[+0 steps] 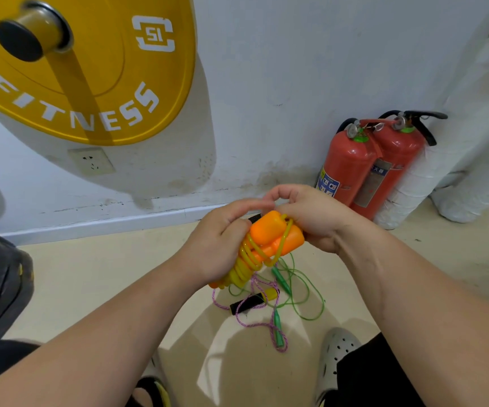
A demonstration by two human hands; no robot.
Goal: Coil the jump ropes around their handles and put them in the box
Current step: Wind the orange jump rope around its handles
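Hands [216, 245] [316, 220] grip orange handles [269, 230] above floor [105, 274] near wall [266, 113].

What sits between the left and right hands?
In the head view, the orange handles, with yellow rope coiled round them, fill the gap; the left hand and right hand both grip that bundle.

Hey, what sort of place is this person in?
Most likely a gym or fitness room: a yellow weight plate marked FITNESS, loose jump ropes on the floor, and two red fire extinguishers nearby.
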